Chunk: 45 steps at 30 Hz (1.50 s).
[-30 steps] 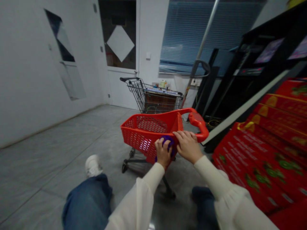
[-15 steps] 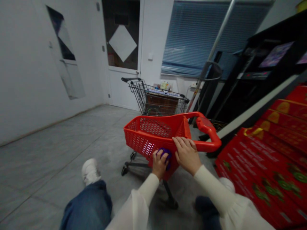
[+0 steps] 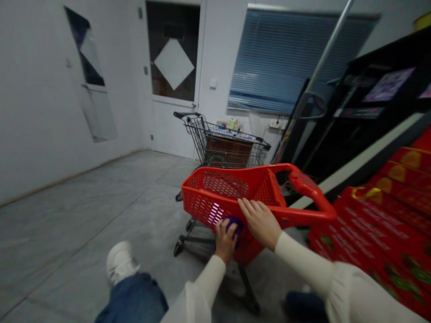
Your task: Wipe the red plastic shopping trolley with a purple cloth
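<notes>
At five o'clock, the left grip (image 3: 225, 246) is cupping a seemingly soft purple wad (image 3: 237, 223) against the probably light, stiff red cart (image 3: 232, 207), the right grip (image 3: 261, 223) lying flat over its rim (image 3: 215, 196), a sound handhold.

L grip (image 3: 225, 242) holds purple obj (image 3: 237, 222); R grip (image 3: 261, 224) on cart (image 3: 229, 204).

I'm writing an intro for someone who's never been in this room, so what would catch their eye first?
Probably the bright red cart in the middle, with the left hand on a purple object against its side and the right hand on its upper edge. Next come the red printed boxes at right, then the white diamond on the door at the back.
</notes>
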### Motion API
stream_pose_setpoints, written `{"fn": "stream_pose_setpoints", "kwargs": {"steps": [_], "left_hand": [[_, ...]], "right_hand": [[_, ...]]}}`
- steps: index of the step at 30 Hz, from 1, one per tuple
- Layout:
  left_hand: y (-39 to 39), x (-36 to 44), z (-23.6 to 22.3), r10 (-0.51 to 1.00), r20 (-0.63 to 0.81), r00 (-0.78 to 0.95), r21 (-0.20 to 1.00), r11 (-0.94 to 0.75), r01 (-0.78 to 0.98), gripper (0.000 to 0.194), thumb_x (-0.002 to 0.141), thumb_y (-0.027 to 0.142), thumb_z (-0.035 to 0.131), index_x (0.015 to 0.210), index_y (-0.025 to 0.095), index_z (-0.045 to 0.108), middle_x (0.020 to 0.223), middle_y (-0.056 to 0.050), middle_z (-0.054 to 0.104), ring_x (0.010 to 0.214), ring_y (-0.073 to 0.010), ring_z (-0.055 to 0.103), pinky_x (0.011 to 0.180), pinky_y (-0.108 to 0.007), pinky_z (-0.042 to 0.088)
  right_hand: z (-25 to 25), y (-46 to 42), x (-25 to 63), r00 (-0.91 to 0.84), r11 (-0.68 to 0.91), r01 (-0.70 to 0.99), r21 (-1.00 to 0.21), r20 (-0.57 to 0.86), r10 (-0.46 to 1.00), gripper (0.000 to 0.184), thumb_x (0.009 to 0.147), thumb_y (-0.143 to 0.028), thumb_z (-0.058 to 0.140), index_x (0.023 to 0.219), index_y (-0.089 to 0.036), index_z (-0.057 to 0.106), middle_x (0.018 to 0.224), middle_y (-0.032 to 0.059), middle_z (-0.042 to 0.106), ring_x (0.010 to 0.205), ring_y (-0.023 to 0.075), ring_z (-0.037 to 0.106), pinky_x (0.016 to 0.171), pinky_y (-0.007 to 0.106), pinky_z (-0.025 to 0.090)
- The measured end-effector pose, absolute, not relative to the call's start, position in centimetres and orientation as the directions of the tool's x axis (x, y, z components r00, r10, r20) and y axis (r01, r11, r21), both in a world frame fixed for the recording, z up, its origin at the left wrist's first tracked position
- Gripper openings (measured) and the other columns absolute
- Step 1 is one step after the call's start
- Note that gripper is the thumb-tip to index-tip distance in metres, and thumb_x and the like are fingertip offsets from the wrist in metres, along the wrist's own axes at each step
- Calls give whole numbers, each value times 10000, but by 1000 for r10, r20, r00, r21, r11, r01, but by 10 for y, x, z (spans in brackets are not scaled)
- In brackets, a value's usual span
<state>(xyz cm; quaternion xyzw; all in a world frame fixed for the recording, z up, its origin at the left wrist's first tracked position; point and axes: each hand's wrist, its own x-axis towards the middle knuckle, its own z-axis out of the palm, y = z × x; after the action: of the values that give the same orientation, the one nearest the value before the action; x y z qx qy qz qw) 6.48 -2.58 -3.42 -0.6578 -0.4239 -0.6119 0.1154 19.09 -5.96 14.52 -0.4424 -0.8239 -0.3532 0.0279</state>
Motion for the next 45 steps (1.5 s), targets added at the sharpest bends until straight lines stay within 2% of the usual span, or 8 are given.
{"fn": "stream_pose_setpoints", "kwargs": {"steps": [4,10,14,22,29,35,41,45], "left_hand": [[-6,54,-30,421,822,-382,562,-499,660,187,936,230,522,1092,203,621,1203,-121,522,1150,-259,465,990,-480,434],[-20,72,-51,520,795,-313,589,-535,606,191,929,205,510,1080,234,625,1189,-96,539,1127,-238,492,957,-449,458],[-5,60,-28,533,712,-457,701,-506,502,176,949,258,514,1096,213,601,1176,-110,555,1147,-244,500,1020,-474,411],[-6,77,-53,608,594,-527,804,-449,389,174,955,281,499,1080,218,602,1172,-111,559,1125,-240,513,988,-457,431],[23,56,-25,600,555,-576,828,-467,311,200,969,324,491,1099,211,594,1171,-118,576,1179,-248,502,1055,-481,390],[6,77,-61,682,508,-526,861,-429,274,198,961,320,491,1077,221,617,1172,-111,564,1138,-238,525,1001,-457,445],[44,46,-30,578,488,-654,858,-456,237,221,968,358,491,1084,206,601,1140,-114,571,1179,-245,503,1063,-471,383],[40,51,-34,596,483,-641,865,-438,244,214,965,350,496,1082,208,605,1155,-115,567,1176,-244,510,1046,-460,393]], "right_hand": [[129,-61,190,-588,313,777,546,453,670,608,849,-226,549,1433,-67,491,1441,149,551,1257,267,485,1073,391,330],[111,-57,192,-550,250,814,524,558,621,702,838,-323,565,1470,-47,434,1478,168,508,1373,285,373,1154,420,209],[109,-57,196,-566,249,797,550,540,622,782,852,-336,568,1547,-86,312,1513,135,478,1411,281,325,1165,420,190],[99,-42,178,-581,254,783,567,521,625,652,928,-366,492,1525,-130,377,1546,101,441,1430,262,286,1175,468,125],[94,-33,184,-591,217,752,623,491,640,632,916,-331,519,1525,-215,396,1526,72,472,1331,280,387,1111,433,229],[95,-20,164,-498,136,797,589,512,700,674,875,-320,591,1518,-218,413,1323,102,615,1158,301,468,1013,419,335],[96,-14,157,-474,127,809,575,507,720,727,855,-231,591,1541,-265,356,1288,110,606,1126,284,460,974,404,349],[96,-12,149,-407,83,842,534,526,747,620,846,-233,608,1455,-264,493,1276,119,603,1098,284,475,953,409,350]]}}
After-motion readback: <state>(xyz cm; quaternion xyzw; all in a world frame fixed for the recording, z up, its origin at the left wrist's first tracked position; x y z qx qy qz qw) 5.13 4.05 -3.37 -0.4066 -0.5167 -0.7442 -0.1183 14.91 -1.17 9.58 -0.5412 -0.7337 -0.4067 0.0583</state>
